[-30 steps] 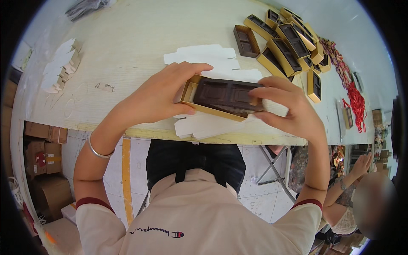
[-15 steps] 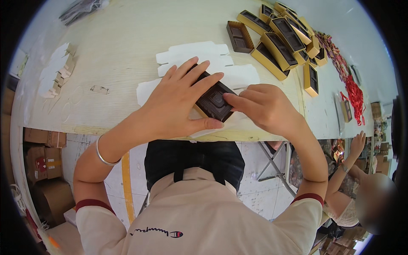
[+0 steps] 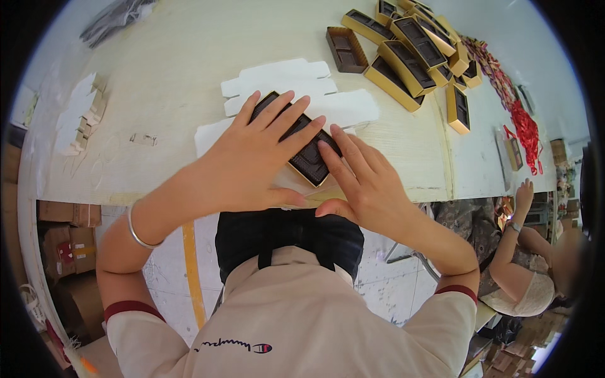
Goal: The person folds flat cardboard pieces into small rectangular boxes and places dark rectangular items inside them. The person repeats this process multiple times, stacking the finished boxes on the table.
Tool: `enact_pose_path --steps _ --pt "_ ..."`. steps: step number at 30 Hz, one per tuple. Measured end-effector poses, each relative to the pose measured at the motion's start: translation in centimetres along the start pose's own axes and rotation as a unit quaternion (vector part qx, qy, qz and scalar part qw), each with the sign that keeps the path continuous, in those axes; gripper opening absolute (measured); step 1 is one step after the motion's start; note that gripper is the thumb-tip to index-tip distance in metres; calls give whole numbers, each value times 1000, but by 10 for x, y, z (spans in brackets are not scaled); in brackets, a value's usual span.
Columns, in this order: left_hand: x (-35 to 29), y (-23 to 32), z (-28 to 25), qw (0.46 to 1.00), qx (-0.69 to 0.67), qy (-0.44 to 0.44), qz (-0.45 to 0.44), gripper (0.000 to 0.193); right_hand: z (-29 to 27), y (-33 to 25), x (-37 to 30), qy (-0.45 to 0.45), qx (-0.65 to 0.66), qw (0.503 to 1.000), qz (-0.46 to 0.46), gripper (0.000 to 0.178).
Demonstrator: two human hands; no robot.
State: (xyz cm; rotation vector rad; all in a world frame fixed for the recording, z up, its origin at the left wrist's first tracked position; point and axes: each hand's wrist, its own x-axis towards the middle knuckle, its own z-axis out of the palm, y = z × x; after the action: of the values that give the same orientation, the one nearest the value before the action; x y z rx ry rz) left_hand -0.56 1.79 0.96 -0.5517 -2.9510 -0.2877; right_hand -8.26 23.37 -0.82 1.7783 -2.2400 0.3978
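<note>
A narrow gold-edged box with a dark brown moulded plastic tray [image 3: 311, 161] in it lies slantwise near the table's front edge. Across its upper part spreads my left hand [image 3: 255, 154], fingers apart, the thumb off the near side. My right hand [image 3: 368, 179] rests its outstretched fingertips on the tray's right edge, with the thumb held out below. Neither hand is closed round the box. Partly under the box and left hand are flat white die-cut card blanks [image 3: 283, 79]. The box's underside and part of its left side are hidden by my fingers.
Gold boxes with dark trays [image 3: 409, 66] are heaped at the far right, beside a loose brown plastic tray [image 3: 346, 50]. Folded white cartons [image 3: 82, 116] stand at the left. Red ribbons [image 3: 524, 132] lie along the right. A co-worker's hand [image 3: 524, 194] shows at the table's right end.
My right hand has opened from bent, pinched fingers at the tray's lower corner to stretched fingers on its right edge. The box now looks more seated under my spread left hand.
</note>
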Motion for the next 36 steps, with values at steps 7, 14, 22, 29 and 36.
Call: enact_pose_path --steps 7,14,22,29,36 --pt "2 -18 3 998 -51 -6 -44 85 16 0 5 117 78 990 23 53" --pt "-23 3 -16 991 -59 106 -60 87 -47 52 -2 111 47 991 56 44" --pt "-27 18 16 999 -41 17 -27 72 -138 255 10 139 -230 941 206 57" --pt "-32 -5 14 992 -122 13 -17 69 -55 86 34 18 60 997 -34 47" --pt "-28 -14 -4 978 -203 13 -36 46 -8 25 18 -34 115 992 -47 39"
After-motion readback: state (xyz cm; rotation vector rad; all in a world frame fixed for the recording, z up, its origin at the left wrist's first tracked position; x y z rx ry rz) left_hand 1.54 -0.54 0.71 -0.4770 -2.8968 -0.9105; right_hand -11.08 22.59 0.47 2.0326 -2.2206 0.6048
